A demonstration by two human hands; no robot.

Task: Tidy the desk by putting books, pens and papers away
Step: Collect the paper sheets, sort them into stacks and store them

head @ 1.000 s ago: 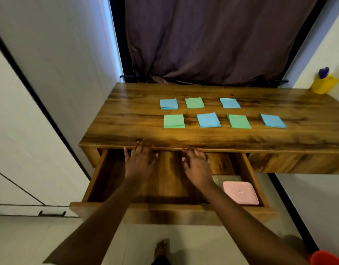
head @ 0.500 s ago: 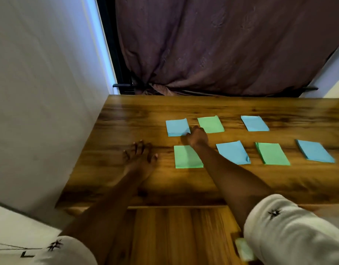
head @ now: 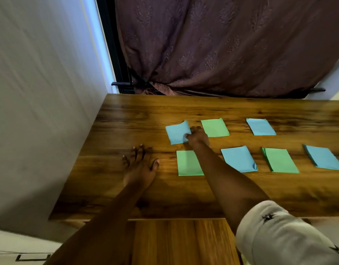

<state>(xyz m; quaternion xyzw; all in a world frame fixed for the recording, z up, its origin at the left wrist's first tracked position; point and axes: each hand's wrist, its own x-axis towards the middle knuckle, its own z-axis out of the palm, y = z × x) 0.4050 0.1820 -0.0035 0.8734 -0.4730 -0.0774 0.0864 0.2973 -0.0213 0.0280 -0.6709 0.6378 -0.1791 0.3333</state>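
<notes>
On the brown wooden table (head: pixel 126 119), right hand (head: pixel 196 136) pinches a blue rectangular paper (head: pixel 175 133); left hand (head: pixel 139 169) rests flat, fingers (head: pixel 137 152) spread.

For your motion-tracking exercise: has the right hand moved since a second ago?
Yes: the right hand went forward over the desk's front edge and now pinches the back-left blue paper.

No words, labels, brands or numbers can be read anywhere in the view. The only sign-like marks are small dark star-shaped motifs (head: pixel 268 217) printed on the white sleeve (head: pixel 283 243), one near its cuff and another at the frame's lower right edge. They carry no letters.
</notes>
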